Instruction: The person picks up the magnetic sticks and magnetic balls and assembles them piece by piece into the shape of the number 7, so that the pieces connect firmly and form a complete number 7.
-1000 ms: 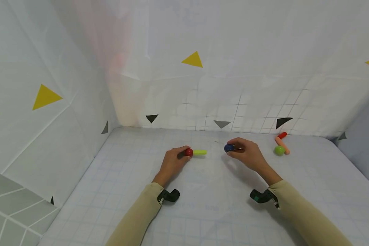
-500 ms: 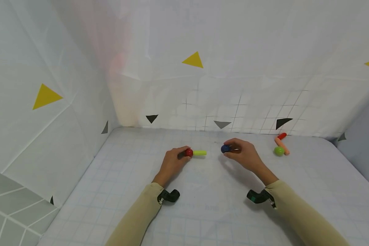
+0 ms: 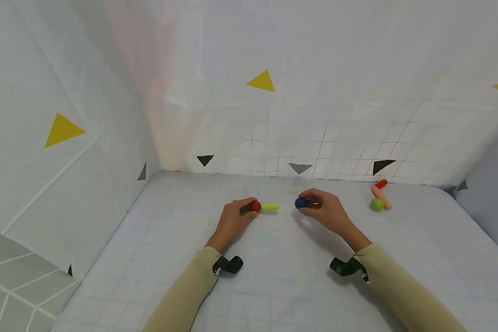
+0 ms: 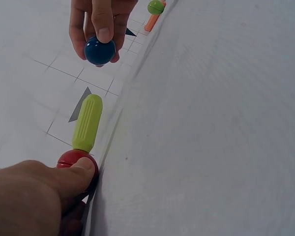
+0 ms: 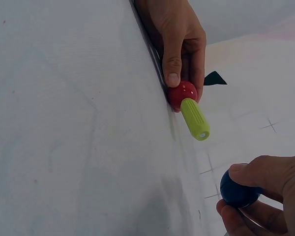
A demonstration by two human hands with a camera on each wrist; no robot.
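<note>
My left hand [image 3: 234,220] pinches a red ball [image 3: 255,206] between thumb and fingers, low over the table. From the ball's right side sticks a ribbed yellow-green rod [image 3: 270,207], whose free end faces right. In the right wrist view that rod end [image 5: 202,134] shows a small pale round spot. A dark blue ball [image 3: 301,203] is pinched by my right hand [image 3: 329,212], to the right of the rod. A gap separates the blue ball from the rod end. In the left wrist view the blue ball [image 4: 99,50] lies beyond the rod tip, roughly in line with it.
Toward the back right of the white table [image 3: 269,286] lie a green ball [image 3: 377,204], an orange rod [image 3: 381,197] and a red rod [image 3: 381,184], close together. A white wall sheet [image 3: 216,115] with printed triangles rises behind the table.
My right hand has moved left and slightly toward me with the blue ball, narrowing the gap to the rod. The left hand with the red ball stays in place.
</note>
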